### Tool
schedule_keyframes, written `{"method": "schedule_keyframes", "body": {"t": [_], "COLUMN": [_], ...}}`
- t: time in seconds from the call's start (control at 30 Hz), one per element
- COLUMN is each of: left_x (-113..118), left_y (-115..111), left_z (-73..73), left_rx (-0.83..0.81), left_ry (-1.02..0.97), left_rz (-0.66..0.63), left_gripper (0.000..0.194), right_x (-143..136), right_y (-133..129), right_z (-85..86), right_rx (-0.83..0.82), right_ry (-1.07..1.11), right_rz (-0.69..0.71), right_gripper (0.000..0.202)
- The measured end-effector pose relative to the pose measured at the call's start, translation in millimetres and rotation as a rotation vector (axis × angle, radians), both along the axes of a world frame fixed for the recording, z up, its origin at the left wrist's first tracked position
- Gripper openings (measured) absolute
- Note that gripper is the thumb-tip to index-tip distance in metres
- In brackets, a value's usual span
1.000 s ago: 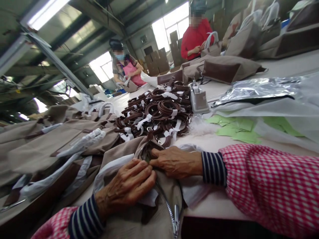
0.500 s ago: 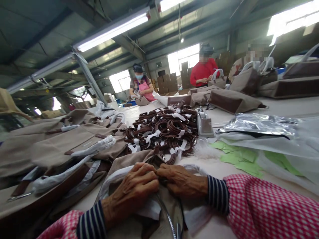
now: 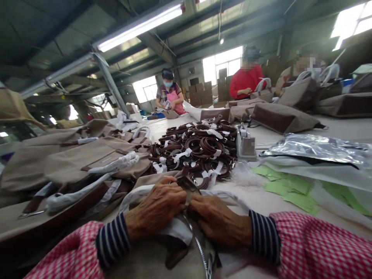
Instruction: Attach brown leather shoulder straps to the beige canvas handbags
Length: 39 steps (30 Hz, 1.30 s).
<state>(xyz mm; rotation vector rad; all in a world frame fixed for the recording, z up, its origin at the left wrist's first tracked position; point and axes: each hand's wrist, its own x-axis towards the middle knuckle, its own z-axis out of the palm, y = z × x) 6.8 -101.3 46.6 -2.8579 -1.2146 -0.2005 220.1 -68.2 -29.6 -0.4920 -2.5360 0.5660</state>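
Note:
A taupe fabric handbag [image 3: 145, 257] lies in front of me, with a silver metal zipper [image 3: 198, 243] running toward me down its top. My left hand [image 3: 161, 203] has its fingers curled over the bag's upper edge, left of the zipper's far end. Close beside it, my right hand [image 3: 219, 221] pinches the other edge, its fingertips partly hidden in the fabric. The bag's handles, wrapped in white paper [image 3: 223, 193], arch out around both hands. Just beyond the bag is a heap of coiled dark brown straps [image 3: 194, 149] with white wrappings and metal clasps.
Several taupe bags [image 3: 84, 155] are piled at left. A tape dispenser [image 3: 246, 143] stands right of the straps. Green paper pieces [image 3: 286, 186] and a silver plastic sheet [image 3: 314, 149] lie at right. Across the table, a person in a pink apron [image 3: 173, 100] and one in red [image 3: 245, 83] handle bags.
My view has turned slightly left, so the scene sits further right. Both hands stay on the bag's opening; they have shifted a little, and more of its far end shows between them.

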Motion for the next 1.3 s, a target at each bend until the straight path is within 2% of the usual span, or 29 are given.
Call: {"method": "schedule_keyframes", "body": {"t": [0.07,0.13,0.27,0.37,0.47,0.57,0.67,0.73,0.83,0.93,1.0,1.07,1.17,1.3], "left_x": [3,5,1,-6,-10,-12,-15,-17,-20,-21,-22,-22,-22,-21], "left_y": [9,16,18,15,12,11,11,12,12,13,14,14,13,13], "left_z": [3.9,0.9,-20.7,-34.7,-39.1,-39.6,-42.9,-46.4,-50.1,-51.2,-51.2,-51.0,-49.8,-47.3], "left_rx": [-0.017,0.017,0.128,0.162,0.145,0.108,0.065,0.045,0.024,0.03,0.038,0.042,0.054,0.046], "left_ry": [0.033,0.066,0.063,-0.018,-0.107,-0.171,-0.224,-0.266,-0.32,-0.356,-0.377,-0.385,-0.369,-0.355], "left_rz": [0.008,0.042,0.188,0.25,0.252,0.239,0.242,0.248,0.243,0.224,0.215,0.214,0.214,0.228], "left_gripper": [0.024,0.022,0.019,0.019,0.019,0.02,0.022,0.023,0.022,0.022,0.022,0.023,0.024,0.026], "right_x": [1,2,0,5,23,47,60,61,54,52,57,66,81,94], "right_y": [-3,-6,-13,-8,20,67,113,133,146,148,145,137,113,68], "right_z": [1.6,2.3,3.6,13.2,36.5,64.9,80.3,80.4,75.6,77.6,85.0,96.3,117.0,137.2], "right_rx": [0.037,0.084,0.154,0.126,0.126,0.193,0.199,0.172,0.162,0.174,0.163,0.083,-0.119,-0.323], "right_ry": [-0.025,-0.075,-0.173,-0.134,0.023,0.046,-0.172,-0.293,-0.339,-0.312,-0.25,-0.133,0.049,0.075], "right_rz": [0.013,0.033,0.111,0.05,-0.219,-0.525,-0.587,-0.592,-0.606,-0.612,-0.606,-0.551,-0.429,-0.394], "right_gripper": [0.029,0.024,0.015,0.013,0.023,0.026,0.031,0.034,0.028,0.023,0.022,0.024,0.032,0.031]}}
